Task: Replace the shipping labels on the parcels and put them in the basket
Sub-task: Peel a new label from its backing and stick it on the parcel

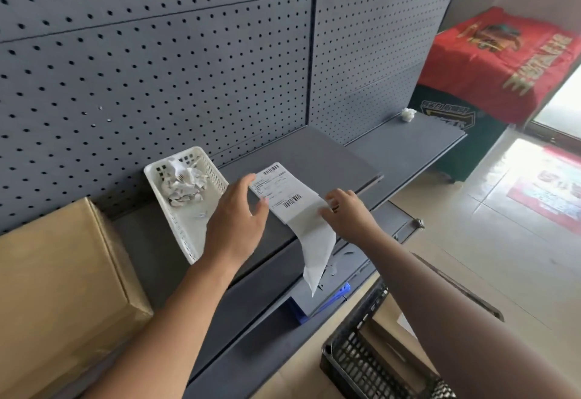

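A white shipping label [280,192] with two barcodes is held above the grey shelf [330,159], and its blank backing strip [316,251] hangs down from it. My right hand [345,210] pinches the label's right edge. My left hand [235,219] sits at the label's left edge with fingers spread; whether it grips the paper is unclear. A brown cardboard parcel [59,288] lies on the shelf at the left. A black mesh basket [371,351] stands on the floor at the lower right with a brown parcel [393,354] inside.
A white plastic tray [188,232] holding crumpled label scraps [182,183] leans by the grey pegboard [157,68]. A crumpled paper ball [408,114] lies far right on the shelf. A blue object [339,293] sits on the lower shelf. Red and green boxes [503,62] stand at the back right.
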`<state>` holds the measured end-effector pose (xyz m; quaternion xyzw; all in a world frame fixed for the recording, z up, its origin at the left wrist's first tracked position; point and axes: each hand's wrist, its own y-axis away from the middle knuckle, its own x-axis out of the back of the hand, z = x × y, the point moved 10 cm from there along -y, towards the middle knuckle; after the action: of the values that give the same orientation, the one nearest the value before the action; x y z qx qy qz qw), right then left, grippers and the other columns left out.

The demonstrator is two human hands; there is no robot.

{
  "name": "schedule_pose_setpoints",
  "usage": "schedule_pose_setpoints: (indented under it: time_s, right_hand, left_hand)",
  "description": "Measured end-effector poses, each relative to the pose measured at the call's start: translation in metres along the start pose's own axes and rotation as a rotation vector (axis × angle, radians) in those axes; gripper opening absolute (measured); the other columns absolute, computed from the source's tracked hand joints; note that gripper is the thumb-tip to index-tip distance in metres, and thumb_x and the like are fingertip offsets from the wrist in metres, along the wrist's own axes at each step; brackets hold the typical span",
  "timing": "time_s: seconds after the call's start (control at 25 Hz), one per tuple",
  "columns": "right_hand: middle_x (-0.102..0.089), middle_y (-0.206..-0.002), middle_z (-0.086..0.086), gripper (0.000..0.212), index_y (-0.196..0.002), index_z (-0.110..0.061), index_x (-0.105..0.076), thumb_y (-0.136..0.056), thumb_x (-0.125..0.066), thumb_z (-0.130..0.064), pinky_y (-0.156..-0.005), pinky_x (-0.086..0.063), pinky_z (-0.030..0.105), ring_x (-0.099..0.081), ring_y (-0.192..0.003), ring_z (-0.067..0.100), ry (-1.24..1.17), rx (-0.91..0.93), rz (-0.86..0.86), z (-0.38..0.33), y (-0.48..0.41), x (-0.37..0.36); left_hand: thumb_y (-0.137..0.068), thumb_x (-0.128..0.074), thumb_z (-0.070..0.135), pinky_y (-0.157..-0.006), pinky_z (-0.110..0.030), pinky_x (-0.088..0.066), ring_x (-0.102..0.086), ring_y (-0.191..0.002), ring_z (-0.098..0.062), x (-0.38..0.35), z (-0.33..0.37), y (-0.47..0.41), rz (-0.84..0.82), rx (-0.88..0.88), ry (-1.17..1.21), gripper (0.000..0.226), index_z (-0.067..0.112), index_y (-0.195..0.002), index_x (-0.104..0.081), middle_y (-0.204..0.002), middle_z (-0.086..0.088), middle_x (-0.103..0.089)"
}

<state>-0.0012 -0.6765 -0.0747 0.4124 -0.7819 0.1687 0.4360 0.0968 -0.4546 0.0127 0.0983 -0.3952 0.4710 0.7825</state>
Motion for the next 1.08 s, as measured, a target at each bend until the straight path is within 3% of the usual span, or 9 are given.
schedule_pose_setpoints:
  time_s: [0.12,0.24,0.4,0.56,0.68,0.8,0.96,1.08]
  right_hand:
    - [-0.052,-0.123,0.003,0.042,-0.129,-0.020,-0.055,-0.092,-0.062,-0.041,-0.091,-0.047,0.038,-0.050,-0.114,0.026,-0.009,-0.015,0.040,0.003,-0.005,-0.006]
    - [-0.056,-0.115,0.003,0.039,-0.125,-0.019,-0.057,-0.089,-0.066,-0.033,-0.085,-0.045,0.035,-0.050,-0.111,0.025,-0.050,-0.032,0.053,0.004,-0.010,-0.011]
    - [-0.059,-0.092,-0.005,0.025,-0.113,-0.019,-0.062,-0.090,-0.067,-0.025,-0.069,-0.042,0.025,-0.057,-0.087,0.016,-0.208,-0.095,0.039,0.012,-0.009,-0.012]
    - [-0.063,-0.086,-0.001,0.009,-0.099,-0.016,-0.066,-0.092,-0.064,-0.022,-0.062,-0.044,0.023,-0.057,-0.073,0.013,-0.360,-0.148,0.051,0.019,0.001,-0.002]
    - [-0.063,-0.086,0.001,0.010,-0.094,-0.016,-0.066,-0.095,-0.061,-0.025,-0.057,-0.043,0.022,-0.055,-0.070,0.012,-0.489,-0.179,0.035,0.020,0.012,0.006]
    - [-0.065,-0.085,-0.001,0.013,-0.096,-0.015,-0.067,-0.096,-0.061,-0.026,-0.062,-0.045,0.026,-0.058,-0.074,0.015,-0.593,-0.186,0.023,0.020,0.021,0.014]
    - [-0.072,-0.094,0.006,0.013,-0.096,-0.014,-0.069,-0.095,-0.064,-0.026,-0.083,-0.056,0.044,-0.066,-0.085,0.022,-0.699,-0.182,0.016,0.021,0.030,0.021]
    - [-0.074,-0.093,0.004,0.013,-0.096,-0.014,-0.070,-0.094,-0.065,-0.026,-0.090,-0.056,0.047,-0.069,-0.089,0.024,-0.750,-0.176,0.018,0.022,0.033,0.025]
  left_hand:
    - [-0.098,-0.059,0.022,-0.115,-0.042,-0.039,-0.044,-0.140,-0.022,-0.022,0.017,-0.002,0.001,-0.076,-0.087,0.047,0.012,-0.143,-0.051,-0.144,-0.003,-0.055]
    - [-0.095,-0.062,0.016,-0.120,-0.049,-0.031,-0.039,-0.145,-0.029,-0.037,0.031,-0.002,0.029,-0.171,-0.181,0.044,0.006,-0.137,-0.056,-0.144,-0.011,-0.056]
    - [-0.098,-0.058,0.018,-0.114,-0.037,-0.040,-0.045,-0.140,-0.020,-0.052,0.031,0.002,-0.025,-0.146,-0.095,0.043,0.009,-0.139,-0.054,-0.145,-0.004,-0.055]
    - [-0.098,-0.058,0.016,-0.104,-0.029,-0.043,-0.050,-0.134,-0.016,-0.061,0.035,0.013,-0.063,-0.175,-0.059,0.040,0.012,-0.137,-0.056,-0.142,0.000,-0.057]
    - [-0.100,-0.056,0.016,-0.103,-0.021,-0.039,-0.051,-0.135,-0.015,-0.066,0.033,0.016,-0.097,-0.144,-0.026,0.042,0.014,-0.141,-0.054,-0.144,0.000,-0.057]
    - [-0.102,-0.054,0.018,-0.106,-0.023,-0.040,-0.051,-0.136,-0.016,-0.070,0.032,0.021,-0.117,-0.114,0.022,0.043,0.013,-0.144,-0.051,-0.147,-0.002,-0.056]
    - [-0.103,-0.055,0.021,-0.106,-0.028,-0.046,-0.054,-0.131,-0.021,-0.070,0.019,0.024,-0.103,0.022,0.131,0.043,0.010,-0.144,-0.049,-0.144,-0.008,-0.056]
    - [-0.102,-0.058,0.025,-0.101,-0.032,-0.052,-0.057,-0.125,-0.022,-0.076,0.007,0.030,-0.098,0.120,0.217,0.044,0.010,-0.142,-0.046,-0.140,-0.011,-0.056]
